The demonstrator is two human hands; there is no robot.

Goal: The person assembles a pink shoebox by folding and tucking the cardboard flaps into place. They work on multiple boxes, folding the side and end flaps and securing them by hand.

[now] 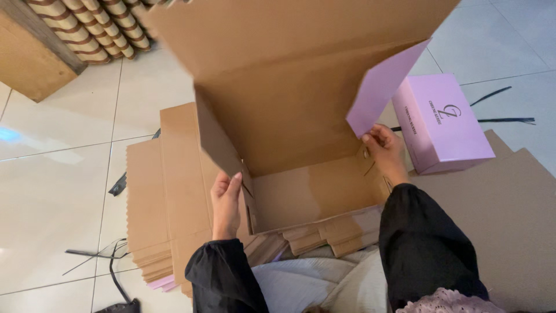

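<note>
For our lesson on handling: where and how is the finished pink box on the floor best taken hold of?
Probably across the pink box, coming from above, with a grip on its two long sides. It lies flat and closed on cardboard sheets, lid up, and its long walls look free to reach.

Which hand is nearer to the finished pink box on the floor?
The right. The right hand holds the right side flap of the half-folded cardboard box, just left of the pink box; the left hand grips the opposite flap, far across.
</note>
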